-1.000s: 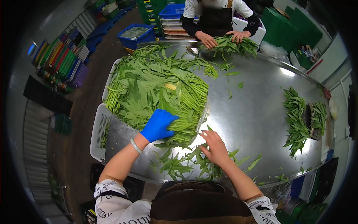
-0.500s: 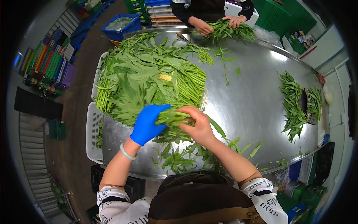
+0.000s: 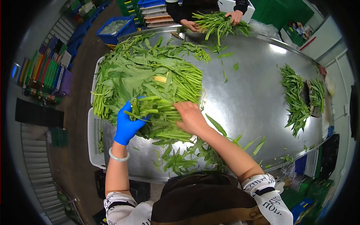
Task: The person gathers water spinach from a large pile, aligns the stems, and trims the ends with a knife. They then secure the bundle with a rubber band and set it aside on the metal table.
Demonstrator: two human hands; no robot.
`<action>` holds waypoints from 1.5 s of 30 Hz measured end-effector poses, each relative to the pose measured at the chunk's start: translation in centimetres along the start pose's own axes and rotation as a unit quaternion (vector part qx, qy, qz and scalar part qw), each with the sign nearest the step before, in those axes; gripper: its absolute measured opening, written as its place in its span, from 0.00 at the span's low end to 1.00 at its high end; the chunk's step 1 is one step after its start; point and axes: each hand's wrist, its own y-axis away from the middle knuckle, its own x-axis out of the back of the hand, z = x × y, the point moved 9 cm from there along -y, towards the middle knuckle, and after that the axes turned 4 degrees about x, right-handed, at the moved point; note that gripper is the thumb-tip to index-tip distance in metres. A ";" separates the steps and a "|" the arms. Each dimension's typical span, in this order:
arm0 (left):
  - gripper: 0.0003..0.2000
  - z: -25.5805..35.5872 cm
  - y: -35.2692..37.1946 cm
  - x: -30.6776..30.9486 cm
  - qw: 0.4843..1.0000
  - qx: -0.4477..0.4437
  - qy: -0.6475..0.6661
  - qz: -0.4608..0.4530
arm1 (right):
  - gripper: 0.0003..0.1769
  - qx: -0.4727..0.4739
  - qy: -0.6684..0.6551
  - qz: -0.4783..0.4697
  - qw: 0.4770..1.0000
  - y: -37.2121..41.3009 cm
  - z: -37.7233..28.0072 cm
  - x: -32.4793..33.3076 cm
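Note:
My left hand point(image 3: 128, 123), in a blue glove, is closed around the stem ends of a bunch of water spinach point(image 3: 159, 104). The cut stems point left, just past the glove. At the bunch's right side, my bare right hand point(image 3: 190, 118) curls over the greens, its fingertips partly hidden. Both hands are at the near edge of a large heap of water spinach point(image 3: 138, 73), leaves to the left and stems to the right. Loose leaves point(image 3: 180, 159) lie on the metal table point(image 3: 247, 97) close to my body.
Across the table, a co-worker's hands point(image 3: 235, 17) hold another bunch point(image 3: 221, 24). Two trimmed bunches point(image 3: 294, 97) lie at the far right. White crates point(image 3: 96, 138) stand along the left edge, and a blue tub point(image 3: 117, 30) is behind on the floor.
My left hand has moved left, and the bunch's stem ends now show beside it. My right hand has shifted slightly left and up. The co-worker's bunch is turned and lifted.

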 end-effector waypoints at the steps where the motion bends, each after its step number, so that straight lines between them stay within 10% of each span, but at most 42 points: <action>1: 0.24 0.1 -0.1 -0.4 1.000 -0.002 0.004 -0.005 | 0.37 -0.009 0.008 -0.013 1.000 -0.3 0.7 -0.9; 12: 0.30 2.5 -0.4 -6.5 0.937 -0.187 -0.292 -0.053 | 0.17 0.024 0.012 -0.005 1.000 -1.8 0.4 -0.1; 21: 0.33 0.8 -2.2 -4.8 0.939 -0.119 -0.322 -0.025 | 0.20 -0.183 -0.427 -0.046 0.884 -2.0 0.9 1.8; 24: 0.32 -0.9 -2.6 0.6 0.984 -0.100 -0.142 0.047 | 0.25 -0.072 -0.258 0.211 0.940 -0.5 0.2 8.9; 26: 0.30 1.8 -1.7 1.5 0.997 -0.062 -0.004 0.048 | 0.27 0.004 -0.120 0.219 0.968 0.9 -1.2 9.2; 31: 0.30 1.7 -1.2 1.7 0.997 -0.055 0.001 0.048 | 0.29 0.102 -0.051 0.123 0.986 0.2 -6.4 4.0; 42: 0.38 2.1 -0.4 -2.2 0.955 -0.172 -0.239 0.029 | 0.14 -0.012 -0.312 0.113 0.943 -2.9 -3.8 2.1; 45: 0.41 2.9 -0.1 -2.7 0.949 -0.170 -0.267 0.013 | 0.15 -0.017 -0.214 0.037 0.976 -1.9 -2.3 1.3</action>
